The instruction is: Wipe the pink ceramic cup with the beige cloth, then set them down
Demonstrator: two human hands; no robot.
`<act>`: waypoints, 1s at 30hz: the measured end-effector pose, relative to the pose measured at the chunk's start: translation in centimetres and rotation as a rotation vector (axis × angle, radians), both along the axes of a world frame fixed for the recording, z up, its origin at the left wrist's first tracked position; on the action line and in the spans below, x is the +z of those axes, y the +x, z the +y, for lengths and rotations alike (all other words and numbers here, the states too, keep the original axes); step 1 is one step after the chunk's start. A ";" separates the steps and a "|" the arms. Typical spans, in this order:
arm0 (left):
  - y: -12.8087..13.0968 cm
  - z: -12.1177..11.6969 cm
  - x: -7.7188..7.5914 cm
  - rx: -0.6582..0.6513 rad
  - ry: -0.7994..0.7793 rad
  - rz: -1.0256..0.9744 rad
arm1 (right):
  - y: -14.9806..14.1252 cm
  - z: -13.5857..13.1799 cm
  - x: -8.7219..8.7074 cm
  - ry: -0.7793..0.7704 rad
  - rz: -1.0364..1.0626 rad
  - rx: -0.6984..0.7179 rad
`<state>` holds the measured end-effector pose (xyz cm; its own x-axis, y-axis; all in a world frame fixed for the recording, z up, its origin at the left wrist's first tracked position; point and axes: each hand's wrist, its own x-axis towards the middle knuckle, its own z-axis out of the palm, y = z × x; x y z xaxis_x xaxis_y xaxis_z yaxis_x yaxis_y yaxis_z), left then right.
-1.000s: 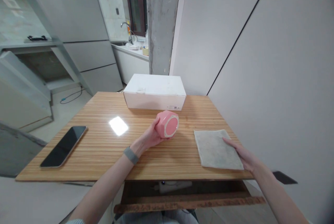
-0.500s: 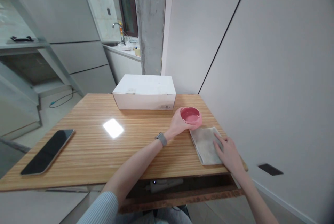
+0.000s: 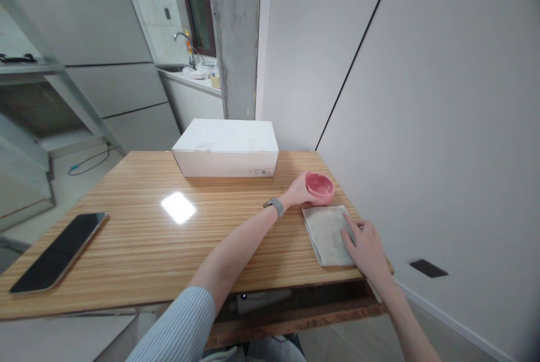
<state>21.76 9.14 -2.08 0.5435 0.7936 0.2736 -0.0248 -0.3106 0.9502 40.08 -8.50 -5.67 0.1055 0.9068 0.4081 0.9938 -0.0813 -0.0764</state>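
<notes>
A phone (image 3: 59,252) is laid flat beside the left edge of the table (image 3: 189,249), toward the near left corner, and is touched by neither hand. A closed box (image 3: 225,151) is set at the far edge. By the right edge, just beyond the cloth (image 3: 327,235), the bowl (image 3: 323,193) is held upright by the left hand (image 3: 298,190), its left side clamped between thumb and fingers. Whether its base is borne by the table cannot be told; its placing is judged nearly done, with release not yet made. The cloth is already folded and laid flat toward the near right corner, and is touched by the right hand (image 3: 368,248), whose thumb and fingers are spread apart.
</notes>
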 end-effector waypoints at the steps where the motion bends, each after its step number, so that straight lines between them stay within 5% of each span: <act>1: -0.2 -0.1 0.3 -0.002 0.013 0.020 | -0.1 0.0 0.1 0.010 0.011 -0.002; 6: -3.5 -2.7 2.2 0.099 0.049 0.086 | -2.3 -0.2 2.0 0.195 0.143 0.051; 11: -11.8 -7.7 3.4 0.180 0.234 0.174 | -8.4 -0.4 3.6 0.312 0.319 0.293; 16: -20.8 -11.8 1.9 0.352 0.458 0.733 | -16.3 0.5 3.3 0.154 0.388 0.523; 20: -25.6 -14.0 -0.2 0.452 0.552 1.110 | -21.5 1.1 2.6 -0.034 0.308 0.499; 30: -26.7 -15.6 -0.7 0.390 0.512 1.165 | -24.5 1.8 1.8 -0.078 0.097 0.426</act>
<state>-4.91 -6.43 -2.82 0.4249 0.8973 0.1194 0.8893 -0.4385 0.1302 15.60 -6.69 -3.91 -0.2495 0.9054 0.3435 0.9284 0.3245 -0.1811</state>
